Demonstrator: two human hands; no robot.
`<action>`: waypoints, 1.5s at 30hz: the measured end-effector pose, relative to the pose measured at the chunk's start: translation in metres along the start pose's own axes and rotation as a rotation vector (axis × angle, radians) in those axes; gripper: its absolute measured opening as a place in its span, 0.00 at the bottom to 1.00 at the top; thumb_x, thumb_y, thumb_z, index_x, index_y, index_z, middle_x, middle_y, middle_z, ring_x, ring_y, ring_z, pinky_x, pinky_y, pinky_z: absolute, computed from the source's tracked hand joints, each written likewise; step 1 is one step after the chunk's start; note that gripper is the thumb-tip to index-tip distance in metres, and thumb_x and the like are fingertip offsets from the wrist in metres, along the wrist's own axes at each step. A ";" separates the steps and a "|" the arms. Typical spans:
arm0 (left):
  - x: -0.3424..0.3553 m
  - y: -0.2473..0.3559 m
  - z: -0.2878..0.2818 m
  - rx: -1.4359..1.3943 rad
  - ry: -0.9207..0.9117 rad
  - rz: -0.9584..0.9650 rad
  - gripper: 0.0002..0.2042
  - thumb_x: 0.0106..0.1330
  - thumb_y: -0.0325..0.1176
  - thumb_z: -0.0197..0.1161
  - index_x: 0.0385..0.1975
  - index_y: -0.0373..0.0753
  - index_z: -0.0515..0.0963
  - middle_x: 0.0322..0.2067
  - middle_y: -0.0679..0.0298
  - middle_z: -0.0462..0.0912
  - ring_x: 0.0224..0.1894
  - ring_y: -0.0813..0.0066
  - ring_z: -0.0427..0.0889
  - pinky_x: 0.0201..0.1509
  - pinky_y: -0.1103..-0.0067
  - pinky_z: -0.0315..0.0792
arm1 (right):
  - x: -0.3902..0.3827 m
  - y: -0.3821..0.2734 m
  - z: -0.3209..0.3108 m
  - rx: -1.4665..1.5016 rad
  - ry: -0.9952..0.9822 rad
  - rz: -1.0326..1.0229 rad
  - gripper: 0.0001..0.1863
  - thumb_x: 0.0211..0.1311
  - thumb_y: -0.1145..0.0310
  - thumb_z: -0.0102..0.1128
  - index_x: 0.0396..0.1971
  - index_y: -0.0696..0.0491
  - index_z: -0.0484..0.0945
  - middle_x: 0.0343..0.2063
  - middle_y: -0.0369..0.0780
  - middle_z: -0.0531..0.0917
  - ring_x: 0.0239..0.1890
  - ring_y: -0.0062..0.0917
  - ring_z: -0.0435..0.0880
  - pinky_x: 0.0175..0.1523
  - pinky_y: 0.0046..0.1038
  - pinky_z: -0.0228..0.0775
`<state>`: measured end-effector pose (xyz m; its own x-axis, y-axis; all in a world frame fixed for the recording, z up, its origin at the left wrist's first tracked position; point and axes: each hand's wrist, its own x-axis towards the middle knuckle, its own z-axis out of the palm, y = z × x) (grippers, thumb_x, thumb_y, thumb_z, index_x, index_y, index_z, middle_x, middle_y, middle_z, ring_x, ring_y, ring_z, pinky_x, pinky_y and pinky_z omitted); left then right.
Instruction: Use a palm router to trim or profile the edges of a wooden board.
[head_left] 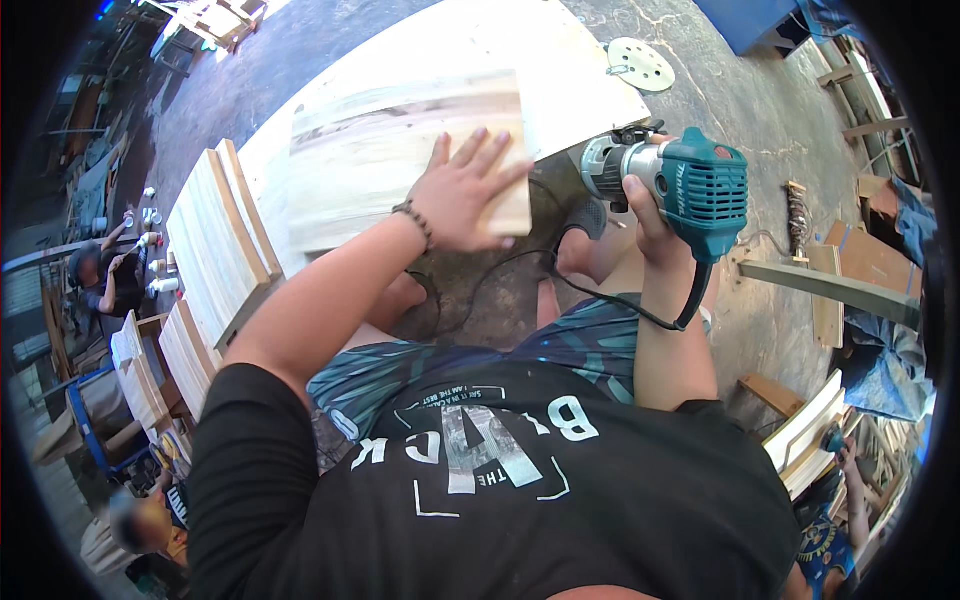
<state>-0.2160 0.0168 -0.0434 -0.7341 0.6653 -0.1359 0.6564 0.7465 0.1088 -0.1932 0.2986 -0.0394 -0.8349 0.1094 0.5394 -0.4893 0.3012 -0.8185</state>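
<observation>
My left hand [465,193] lies on a pale wooden board [370,140], fingers spread across its right part. That board rests on a large light-coloured work surface [560,50]. In my right hand [652,215] is a teal trim router [705,185], tilted on its side, its silver base end pointing left toward the corner of the work surface. Some of the right fingers are hidden behind the tool. From the router's lower end a black cord [690,300] loops down past my wrist and over my lap.
Thick wooden panels [215,240] stand close on the left. A round sanding disc with holes [642,66] lies beyond the router. At right are a wooden bar [835,290] and a rolled bundle [796,220]. Other people work at far left, lower left and lower right.
</observation>
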 end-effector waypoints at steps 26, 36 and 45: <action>-0.167 -0.102 0.047 -0.249 0.389 -0.943 0.46 0.59 0.61 0.67 0.73 0.41 0.60 0.74 0.40 0.49 0.76 0.45 0.51 0.77 0.61 0.51 | 0.048 0.023 0.055 0.106 -0.419 0.059 0.23 0.49 0.72 0.74 0.47 0.56 0.78 0.42 0.38 0.81 0.45 0.28 0.79 0.51 0.34 0.73; -0.162 -0.098 0.039 -0.196 0.363 -0.941 0.49 0.55 0.64 0.68 0.73 0.43 0.59 0.73 0.35 0.47 0.74 0.39 0.53 0.75 0.62 0.55 | 0.049 0.018 0.070 0.023 -0.411 0.007 0.25 0.49 0.77 0.70 0.52 0.57 0.79 0.47 0.40 0.83 0.49 0.28 0.82 0.56 0.32 0.74; -0.164 -0.100 0.041 -0.190 0.358 -0.898 0.51 0.53 0.65 0.69 0.74 0.45 0.58 0.73 0.34 0.46 0.75 0.40 0.52 0.75 0.61 0.55 | 0.060 0.016 0.083 0.049 -0.435 0.017 0.25 0.49 0.79 0.70 0.51 0.58 0.78 0.46 0.41 0.84 0.48 0.29 0.82 0.56 0.34 0.75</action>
<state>-0.1543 -0.1677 -0.0720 -0.9760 -0.2100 0.0574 -0.1871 0.9439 0.2720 -0.2722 0.2317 -0.0362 -0.8662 -0.2981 0.4011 -0.4775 0.2566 -0.8403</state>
